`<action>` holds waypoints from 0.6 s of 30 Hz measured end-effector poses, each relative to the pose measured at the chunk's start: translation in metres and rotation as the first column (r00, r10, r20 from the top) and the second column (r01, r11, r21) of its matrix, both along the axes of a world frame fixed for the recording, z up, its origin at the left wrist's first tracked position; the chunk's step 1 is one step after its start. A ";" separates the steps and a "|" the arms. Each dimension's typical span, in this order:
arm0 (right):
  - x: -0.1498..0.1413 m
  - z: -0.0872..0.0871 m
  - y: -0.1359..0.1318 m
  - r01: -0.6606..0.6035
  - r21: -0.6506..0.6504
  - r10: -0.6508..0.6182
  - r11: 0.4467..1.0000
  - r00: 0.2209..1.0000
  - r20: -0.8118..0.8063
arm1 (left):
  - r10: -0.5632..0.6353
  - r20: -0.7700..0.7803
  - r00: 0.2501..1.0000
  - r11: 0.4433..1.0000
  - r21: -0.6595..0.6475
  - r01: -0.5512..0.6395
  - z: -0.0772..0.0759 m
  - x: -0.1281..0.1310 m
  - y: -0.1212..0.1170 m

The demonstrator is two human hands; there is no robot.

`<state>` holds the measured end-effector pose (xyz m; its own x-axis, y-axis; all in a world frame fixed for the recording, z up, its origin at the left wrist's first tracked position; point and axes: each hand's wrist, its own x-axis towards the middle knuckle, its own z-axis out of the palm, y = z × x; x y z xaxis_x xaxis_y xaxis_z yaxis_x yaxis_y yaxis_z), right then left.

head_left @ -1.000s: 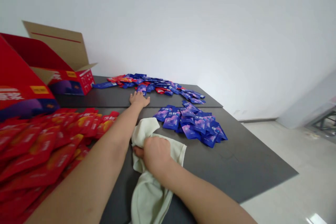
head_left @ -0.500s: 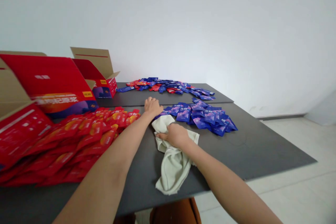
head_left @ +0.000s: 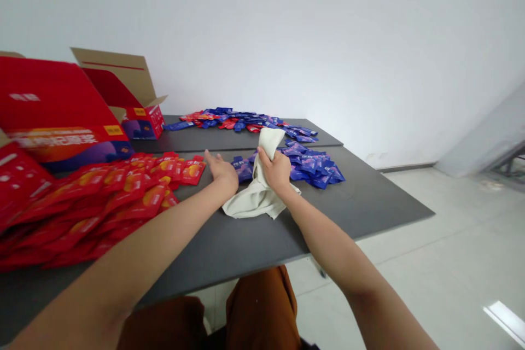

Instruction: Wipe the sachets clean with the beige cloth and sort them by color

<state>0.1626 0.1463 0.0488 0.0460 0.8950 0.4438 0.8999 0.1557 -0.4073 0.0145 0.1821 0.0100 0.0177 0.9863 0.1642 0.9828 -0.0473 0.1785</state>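
My right hand (head_left: 276, 168) grips a pale cream cloth (head_left: 254, 198) around its bunched middle. One end of the cloth sticks up above the fist, and the rest drapes onto the dark grey table (head_left: 229, 246). Off to the left, my left hand (head_left: 222, 170) has its fingers stretched out and holds nothing. It is between a heap of red sachets (head_left: 123, 188) on its left and a pile of blue-purple sachets (head_left: 314, 164) on its right. Part of the blue-purple pile is hidden behind the cloth and my right hand.
Two open red cardboard boxes, a larger box (head_left: 61, 115) and a smaller box (head_left: 143, 120), stand at the left. Mixed red and blue sachets (head_left: 241, 118) lie along the back of the table. A white wall (head_left: 328, 38) rises behind. The table's right edge borders pale floor (head_left: 410, 251).
The cloth has been lifted and turned, so one end now points up from my right hand. My left hand has come off the blue-purple sachets and moved left. The view has shifted right.
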 end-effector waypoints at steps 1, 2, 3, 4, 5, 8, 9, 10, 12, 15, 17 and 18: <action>0.000 -0.002 0.000 -0.007 0.012 0.007 1.000 1.000 0.012 | 0.037 -0.051 0.998 0.995 0.097 -0.032 0.001 0.003 -0.012; -0.001 -0.004 0.000 -0.012 0.017 0.011 1.000 1.000 0.027 | 0.011 -0.099 0.995 0.986 0.166 0.006 0.001 0.006 -0.024; -0.002 -0.006 0.000 -0.013 0.016 0.012 1.000 0.999 0.040 | -0.069 -0.149 0.986 0.979 0.178 0.095 0.002 0.008 -0.034; -0.004 -0.009 0.000 -0.015 0.011 0.015 1.000 0.999 0.051 | -0.165 -0.194 0.967 0.970 0.144 0.194 0.003 0.010 -0.044; -0.005 -0.012 0.000 -0.018 0.006 0.018 1.000 0.998 0.057 | -0.262 -0.227 0.938 0.955 0.078 0.286 0.004 0.010 -0.052; -0.008 -0.016 -0.001 -0.037 -0.010 0.038 0.999 0.998 0.049 | -0.427 -0.249 0.869 0.904 -0.148 0.402 0.011 0.006 -0.070; -0.009 -0.016 -0.002 -0.040 -0.012 0.040 0.999 0.998 0.043 | -0.452 -0.235 0.860 0.889 -0.191 0.415 0.014 0.003 -0.074; -0.009 -0.016 -0.003 -0.041 -0.013 0.041 0.999 0.998 0.039 | -0.472 -0.215 0.855 0.876 -0.222 0.428 0.018 -0.001 -0.077; -0.010 -0.014 -0.005 -0.047 0.004 0.047 0.999 0.998 0.035 | -0.504 -0.180 0.844 0.852 -0.262 0.453 0.025 -0.008 -0.080; -0.009 -0.009 -0.009 -0.059 0.069 0.057 0.996 0.998 0.031 | -0.562 -0.160 0.812 0.814 -0.284 0.507 0.034 -0.017 -0.082; -0.008 -0.008 -0.012 -0.057 0.110 0.054 0.992 0.998 0.033 | -0.591 -0.154 0.792 0.792 -0.300 0.532 0.039 -0.025 -0.084; -0.008 -0.008 -0.014 -0.058 0.125 0.054 0.991 0.998 0.038 | -0.602 -0.151 0.784 0.780 -0.320 0.538 0.042 -0.030 -0.087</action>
<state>0.1546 0.1327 0.0409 -0.0195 0.8328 0.5532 0.9015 0.2540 -0.3505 -0.0157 0.0955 0.0516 0.5951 0.7867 -0.1644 0.8004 -0.5985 0.0335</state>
